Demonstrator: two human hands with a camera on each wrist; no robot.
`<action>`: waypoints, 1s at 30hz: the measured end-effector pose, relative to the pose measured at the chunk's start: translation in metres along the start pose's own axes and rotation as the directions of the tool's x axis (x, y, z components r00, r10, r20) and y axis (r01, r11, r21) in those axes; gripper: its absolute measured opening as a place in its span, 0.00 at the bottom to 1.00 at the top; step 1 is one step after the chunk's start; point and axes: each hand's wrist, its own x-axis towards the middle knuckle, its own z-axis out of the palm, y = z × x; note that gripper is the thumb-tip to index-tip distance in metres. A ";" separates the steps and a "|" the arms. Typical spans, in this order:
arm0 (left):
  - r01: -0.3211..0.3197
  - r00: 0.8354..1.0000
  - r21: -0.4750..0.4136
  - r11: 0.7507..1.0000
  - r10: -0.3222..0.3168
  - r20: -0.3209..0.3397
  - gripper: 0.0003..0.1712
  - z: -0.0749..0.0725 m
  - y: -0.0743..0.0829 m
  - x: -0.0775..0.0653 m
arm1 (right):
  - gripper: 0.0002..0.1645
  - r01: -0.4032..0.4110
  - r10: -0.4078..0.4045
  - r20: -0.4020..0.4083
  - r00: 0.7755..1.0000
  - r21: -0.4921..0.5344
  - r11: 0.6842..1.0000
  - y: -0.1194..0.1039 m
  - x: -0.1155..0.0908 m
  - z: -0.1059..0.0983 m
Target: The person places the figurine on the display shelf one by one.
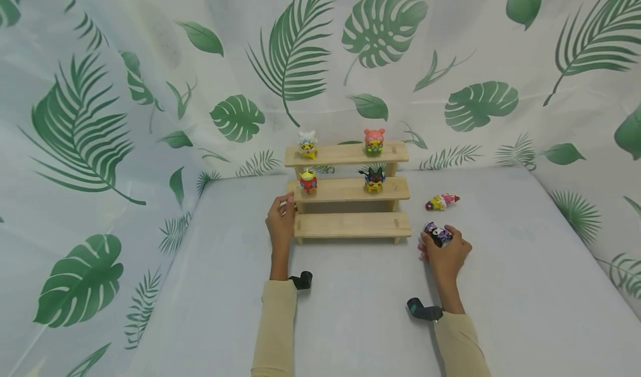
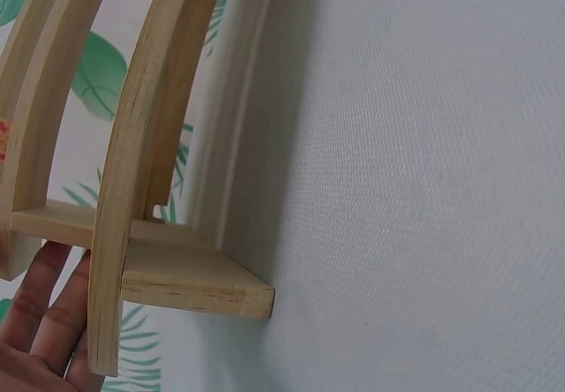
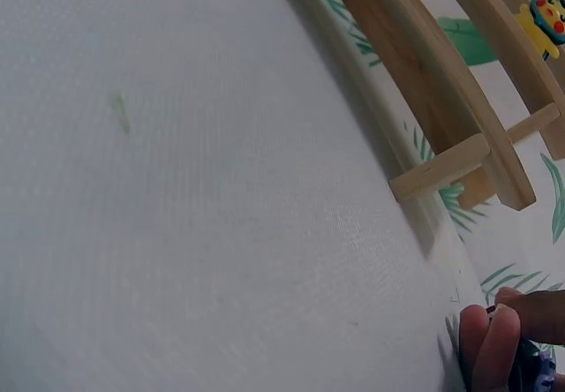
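A three-step wooden display shelf (image 1: 350,225) stands on the white surface. My left hand (image 1: 281,217) is at its left end; in the left wrist view the fingers (image 2: 62,317) reach fairly straight against the side of the shelf, the thumb out of sight there. To the right of the shelf, my right hand (image 1: 447,252) pinches a small purple, black and white figurine (image 1: 439,234) between thumb and fingers. Only a dark and purple part of that figurine (image 3: 534,365) shows in the right wrist view, mostly behind the fingers.
The top step carries a white-capped figurine (image 1: 307,144) and a pink-hooded one (image 1: 374,142). On the middle step are a red figurine (image 1: 308,182) and a black-eared yellow one (image 1: 374,180). A pink and yellow figurine (image 1: 443,202) lies on its side beyond my right hand. Leaf-printed curtain (image 1: 310,60) hangs behind.
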 end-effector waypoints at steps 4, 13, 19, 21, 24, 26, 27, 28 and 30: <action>0.002 1.000 0.001 1.000 -0.002 0.001 0.15 0.000 -0.001 0.000 | 0.34 0.008 -0.008 0.003 1.000 -0.010 1.000 0.002 0.004 0.000; 0.014 1.000 -0.002 1.000 -0.014 -0.003 0.14 0.000 0.001 -0.001 | 0.28 0.034 -0.034 0.007 0.999 -0.022 0.999 0.008 0.010 -0.002; 0.009 1.000 -0.005 1.000 -0.009 -0.003 0.14 0.000 0.001 0.000 | 0.27 0.044 -0.044 0.029 0.999 -0.024 0.999 0.013 0.014 -0.005; 0.011 1.000 -0.003 1.000 -0.011 -0.004 0.14 0.000 0.002 0.000 | 0.28 0.040 -0.040 0.036 0.999 0.000 0.999 0.014 0.014 -0.006; 0.012 1.000 0.004 1.000 -0.012 -0.004 0.14 0.000 0.001 0.000 | 0.31 0.024 -0.029 0.051 0.998 0.094 0.995 0.014 0.013 -0.007; 0.015 1.000 0.008 1.000 -0.015 -0.001 0.14 0.000 0.002 0.000 | 0.33 0.007 -0.017 0.061 0.998 0.160 0.987 0.013 0.012 -0.007; 0.016 1.000 0.009 1.000 -0.016 0.000 0.14 0.000 0.002 0.000 | 0.33 0.004 -0.014 0.060 0.998 0.176 0.984 0.013 0.012 -0.008; 0.015 1.000 0.009 1.000 -0.015 0.002 0.14 0.000 0.002 -0.001 | 0.34 -0.006 -0.007 0.063 0.998 0.203 0.979 0.012 0.011 -0.008; 0.014 1.000 0.011 1.000 -0.014 0.002 0.14 0.000 0.001 -0.001 | 0.34 -0.025 0.010 0.065 0.998 0.232 0.972 0.011 0.011 -0.009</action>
